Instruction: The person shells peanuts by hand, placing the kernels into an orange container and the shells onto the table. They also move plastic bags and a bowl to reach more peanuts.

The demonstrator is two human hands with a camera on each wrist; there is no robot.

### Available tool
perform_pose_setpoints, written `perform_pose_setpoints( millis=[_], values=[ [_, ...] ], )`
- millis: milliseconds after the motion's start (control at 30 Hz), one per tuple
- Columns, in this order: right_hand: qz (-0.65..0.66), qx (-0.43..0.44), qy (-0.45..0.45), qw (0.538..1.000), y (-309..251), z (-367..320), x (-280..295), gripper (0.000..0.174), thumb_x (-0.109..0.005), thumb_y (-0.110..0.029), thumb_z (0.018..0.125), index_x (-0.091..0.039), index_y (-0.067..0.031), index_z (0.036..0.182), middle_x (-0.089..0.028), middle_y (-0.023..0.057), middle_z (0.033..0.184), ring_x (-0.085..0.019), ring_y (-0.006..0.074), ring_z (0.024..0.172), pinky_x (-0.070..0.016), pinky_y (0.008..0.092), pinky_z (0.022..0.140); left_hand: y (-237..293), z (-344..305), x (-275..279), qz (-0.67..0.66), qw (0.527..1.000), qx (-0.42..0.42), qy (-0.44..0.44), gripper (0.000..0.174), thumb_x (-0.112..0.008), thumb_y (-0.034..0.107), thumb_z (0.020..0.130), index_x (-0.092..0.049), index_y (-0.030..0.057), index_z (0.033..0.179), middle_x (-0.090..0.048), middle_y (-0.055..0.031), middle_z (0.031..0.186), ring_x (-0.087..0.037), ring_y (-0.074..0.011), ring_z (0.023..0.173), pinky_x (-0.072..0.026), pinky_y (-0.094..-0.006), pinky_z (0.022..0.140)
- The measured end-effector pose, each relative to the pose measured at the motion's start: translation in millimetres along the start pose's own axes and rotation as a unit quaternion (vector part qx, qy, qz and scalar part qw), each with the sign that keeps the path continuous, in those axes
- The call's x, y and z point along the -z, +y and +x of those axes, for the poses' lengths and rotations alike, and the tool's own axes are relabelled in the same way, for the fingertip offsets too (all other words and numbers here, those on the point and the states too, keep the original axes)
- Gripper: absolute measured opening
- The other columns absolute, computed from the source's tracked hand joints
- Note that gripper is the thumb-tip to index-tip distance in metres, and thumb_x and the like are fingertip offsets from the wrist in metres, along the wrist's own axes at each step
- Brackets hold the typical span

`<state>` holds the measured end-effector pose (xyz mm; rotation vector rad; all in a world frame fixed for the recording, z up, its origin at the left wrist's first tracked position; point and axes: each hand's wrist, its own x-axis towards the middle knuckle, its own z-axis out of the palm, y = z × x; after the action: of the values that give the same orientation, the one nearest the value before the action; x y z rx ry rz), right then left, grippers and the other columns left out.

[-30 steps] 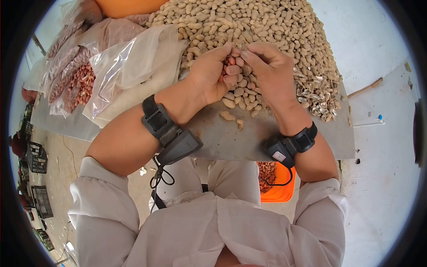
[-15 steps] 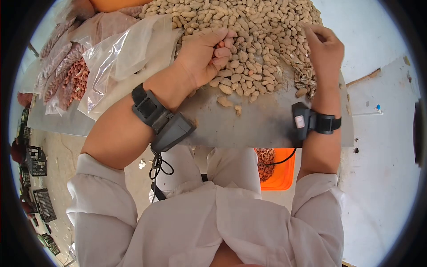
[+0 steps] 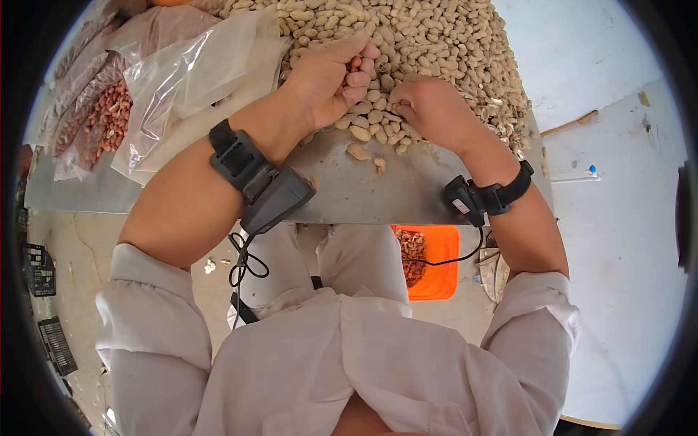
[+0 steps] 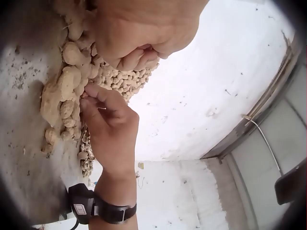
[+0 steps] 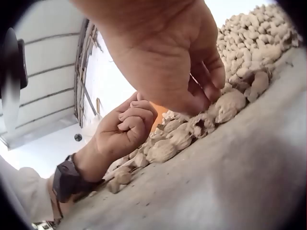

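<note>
My left hand is curled over the near edge of a heap of unshelled peanuts. Its fingers close round red peanut kernels, mostly hidden now in the palm. To its right, my right hand reaches down into the same edge of the heap, thumb and fingertips together at a peanut. In the left wrist view, the right hand pinches low among the pods, with the left hand above. The right wrist view has the right hand's fingertips right at the pods, the curled left hand beyond.
Clear plastic bags lie left of the heap, beside a bag of red kernels. Empty shells lie at the heap's right side. Below the metal tabletop stands an orange bin holding reddish bits. A white wall is at right.
My right hand left the left hand, swung out right over the shells, then came back to the heap's near edge. The left hand stayed curled near its place, its kernels now less visible.
</note>
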<state>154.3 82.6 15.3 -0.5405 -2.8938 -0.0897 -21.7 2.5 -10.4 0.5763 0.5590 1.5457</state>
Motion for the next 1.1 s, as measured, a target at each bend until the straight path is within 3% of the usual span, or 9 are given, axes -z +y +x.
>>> perform_pose_setpoints(
  millis=[67, 200, 367, 467, 567, 667, 767, 867, 1100],
  values=[
    [-0.017, 0.013, 0.005, 1.000, 1, 1, -3, 0.010, -0.063, -0.006, 0.073, -0.062, -0.0032, 0.083, -0.058, 0.0120, 0.076, -0.058, 0.0298, 0.072, -0.0467, 0.0362, 0.065, -1, -1, -2, 0.004, 1.000, 0.002, 0.006, 0.028, -0.052, 0.027, 0.092, -0.055, 0.0002, 0.088, -0.046, -0.0010, 0.070, -0.036, -0.0069, 0.051, -0.0280, -0.0181, 0.041],
    [0.075, -0.019, -0.001, 0.997, 0, 11, 22, 0.011, -0.063, -0.006, 0.074, -0.062, -0.0018, 0.085, -0.061, 0.0080, 0.077, -0.059, 0.0196, 0.071, -0.0468, 0.0300, 0.065, 0, -1, -2, -0.001, 1.000, 0.022, 0.020, 0.034, -0.052, 0.032, 0.092, -0.056, -0.0022, 0.094, -0.049, -0.0026, 0.072, -0.037, -0.0068, 0.050, -0.0279, -0.0170, 0.040],
    [0.210, -0.063, 0.018, 0.976, -7, 40, 56, 0.012, -0.063, -0.007, 0.078, -0.063, 0.0002, 0.088, -0.061, 0.0014, 0.079, -0.055, 0.0081, 0.073, -0.0455, 0.0235, 0.065, 0, -1, 3, -0.048, 0.996, 0.071, -0.038, 0.040, -0.049, 0.035, 0.092, -0.055, -0.0042, 0.099, -0.050, -0.0041, 0.073, -0.037, -0.0066, 0.050, -0.0293, -0.0159, 0.040],
    [0.225, -0.045, 0.052, 0.972, -18, 48, 66, 0.012, -0.062, -0.007, 0.078, -0.064, 0.0000, 0.088, -0.061, 0.0005, 0.077, -0.055, 0.0077, 0.072, -0.0455, 0.0232, 0.064, 3, -1, 1, -0.081, 0.994, 0.071, -0.030, 0.039, -0.049, 0.033, 0.093, -0.054, -0.0040, 0.101, -0.049, -0.0044, 0.073, -0.037, -0.0064, 0.051, -0.0296, -0.0151, 0.040],
    [0.165, -0.090, 0.014, 0.982, -2, 42, 62, 0.013, -0.061, -0.007, 0.077, -0.064, 0.0001, 0.089, -0.061, 0.0025, 0.075, -0.056, 0.0092, 0.069, -0.0458, 0.0248, 0.063, 4, 3, 5, -0.077, 0.996, 0.050, -0.020, 0.033, -0.050, 0.029, 0.093, -0.054, -0.0027, 0.100, -0.048, -0.0035, 0.073, -0.037, -0.0060, 0.051, -0.0292, -0.0151, 0.040],
    [0.106, -0.069, -0.074, 0.989, 15, 27, 43, 0.016, -0.062, -0.009, 0.077, -0.063, -0.0002, 0.089, -0.063, 0.0067, 0.073, -0.058, 0.0139, 0.064, -0.0467, 0.0274, 0.062, 3, 2, 4, -0.060, 0.998, 0.031, -0.018, 0.026, -0.050, 0.024, 0.093, -0.054, -0.0011, 0.097, -0.047, -0.0017, 0.072, -0.037, -0.0056, 0.052, -0.0285, -0.0159, 0.040],
    [0.075, -0.098, -0.102, 0.987, 11, 16, 25, 0.013, -0.062, -0.013, 0.072, -0.065, -0.0034, 0.080, -0.063, 0.0111, 0.070, -0.060, 0.0265, 0.065, -0.0480, 0.0346, 0.064, 3, 0, 1, -0.039, 0.999, 0.022, -0.015, 0.023, -0.051, 0.023, 0.093, -0.054, 0.0001, 0.094, -0.046, -0.0001, 0.071, -0.037, -0.0052, 0.053, -0.0278, -0.0168, 0.040],
    [0.060, -0.105, -0.044, 0.992, 4, 14, 10, 0.014, -0.062, -0.016, 0.072, -0.065, -0.0037, 0.078, -0.063, 0.0135, 0.074, -0.060, 0.0313, 0.071, -0.0479, 0.0373, 0.066, 3, -1, 0, -0.031, 0.999, 0.020, -0.004, 0.022, -0.051, 0.023, 0.093, -0.054, 0.0008, 0.093, -0.046, 0.0004, 0.071, -0.037, -0.0049, 0.053, -0.0276, -0.0168, 0.041],
    [0.064, -0.125, -0.017, 0.990, 6, 17, -1, 0.015, -0.062, -0.016, 0.070, -0.064, -0.0045, 0.079, -0.063, 0.0137, 0.082, -0.060, 0.0321, 0.078, -0.0480, 0.0386, 0.069, 5, -1, 2, -0.009, 1.000, 0.024, -0.010, 0.019, -0.052, 0.020, 0.092, -0.054, 0.0017, 0.093, -0.046, 0.0005, 0.072, -0.036, -0.0045, 0.053, -0.0271, -0.0164, 0.041]
  ],
)
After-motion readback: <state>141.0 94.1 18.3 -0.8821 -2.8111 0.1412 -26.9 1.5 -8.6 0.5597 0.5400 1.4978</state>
